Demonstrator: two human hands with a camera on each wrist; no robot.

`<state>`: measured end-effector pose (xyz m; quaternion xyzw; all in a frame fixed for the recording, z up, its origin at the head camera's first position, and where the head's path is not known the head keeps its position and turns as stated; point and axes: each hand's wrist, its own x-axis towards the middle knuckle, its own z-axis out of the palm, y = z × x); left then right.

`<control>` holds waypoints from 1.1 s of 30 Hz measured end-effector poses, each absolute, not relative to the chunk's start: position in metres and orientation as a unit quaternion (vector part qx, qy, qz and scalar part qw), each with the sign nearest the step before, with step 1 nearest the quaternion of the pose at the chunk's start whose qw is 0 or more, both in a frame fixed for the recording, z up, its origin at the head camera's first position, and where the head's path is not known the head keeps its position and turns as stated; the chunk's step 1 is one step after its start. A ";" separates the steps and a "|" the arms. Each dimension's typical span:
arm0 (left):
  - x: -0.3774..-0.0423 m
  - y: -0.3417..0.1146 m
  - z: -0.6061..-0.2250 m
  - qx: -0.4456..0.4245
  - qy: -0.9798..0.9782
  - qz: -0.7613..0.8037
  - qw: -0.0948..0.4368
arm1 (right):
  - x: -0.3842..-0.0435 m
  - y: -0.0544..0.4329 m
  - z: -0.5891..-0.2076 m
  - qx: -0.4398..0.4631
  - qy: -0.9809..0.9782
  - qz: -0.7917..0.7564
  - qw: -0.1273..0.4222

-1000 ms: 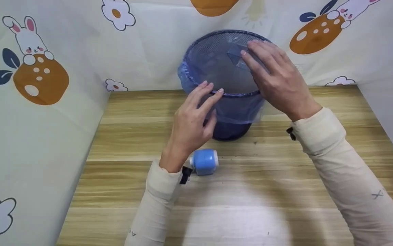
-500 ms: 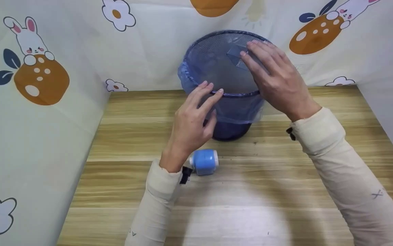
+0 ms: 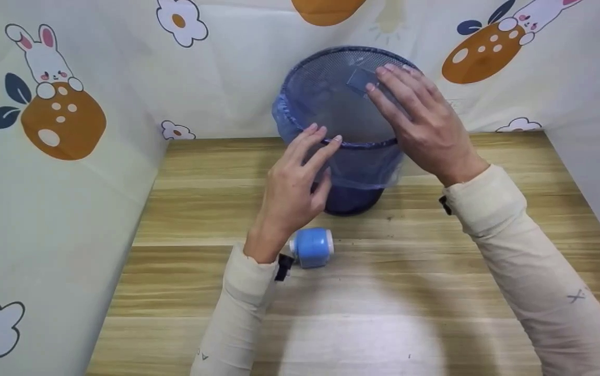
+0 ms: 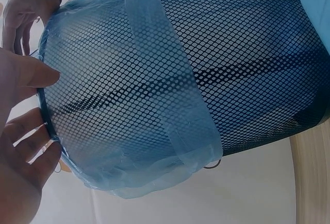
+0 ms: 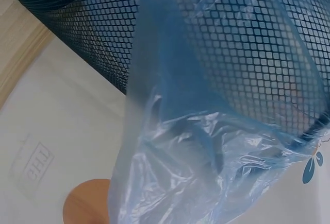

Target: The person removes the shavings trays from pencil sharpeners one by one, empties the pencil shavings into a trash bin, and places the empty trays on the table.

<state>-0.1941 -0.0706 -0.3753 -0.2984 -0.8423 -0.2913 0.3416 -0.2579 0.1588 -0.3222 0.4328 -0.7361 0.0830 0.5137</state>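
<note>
A dark blue mesh wastebasket (image 3: 354,201) stands upright at the back of the table. Over its rim hangs a thin blue bin liner (image 4: 178,116), its loose edge folded down outside. My left hand (image 3: 294,180) rests fingertips on the near rim, thumb apart from the fingers. On the right side my right hand (image 3: 427,117) lies with bent fingers over the rim, reaching inside; its thumb is hidden. A clear, square-cornered patch (image 3: 361,81) shows inside beside those fingertips. In the right wrist view only the basket and liner (image 5: 196,147) show, not the hand.
A light-blue roll with white ends (image 3: 313,248) lies on the wooden table (image 3: 195,292) in front of the basket, beside the left wrist. Pale curtains (image 3: 237,78) with rabbit and flower prints close off the back and sides.
The clear patch inside the basket looks flatter and squarer than before. My right fingertips have shifted very slightly; the left hand and the basket stay put.
</note>
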 end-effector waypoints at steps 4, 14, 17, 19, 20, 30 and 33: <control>-0.194 -0.070 -0.375 -0.299 -0.843 -0.290 0.341 | -0.259 0.160 -0.323 0.447 -0.720 0.077 0.525; -0.194 -0.070 -0.375 -0.302 -0.843 -0.283 0.342 | -0.260 0.160 -0.324 0.458 -0.710 0.087 0.528; -0.194 -0.070 -0.377 -0.306 -0.843 -0.280 0.344 | -0.259 0.160 -0.323 0.451 -0.715 0.088 0.527; -0.194 -0.069 -0.378 -0.309 -0.842 -0.276 0.346 | -0.259 0.159 -0.323 0.444 -0.717 0.091 0.530; -0.194 -0.069 -0.379 -0.310 -0.842 -0.274 0.346 | -0.259 0.158 -0.323 0.440 -0.718 0.094 0.532; -0.195 -0.069 -0.381 -0.318 -0.837 -0.268 0.356 | -0.261 0.160 -0.323 0.417 -0.721 0.089 0.546; -0.194 -0.068 -0.381 -0.321 -0.835 -0.265 0.360 | -0.261 0.160 -0.324 0.408 -0.721 0.094 0.552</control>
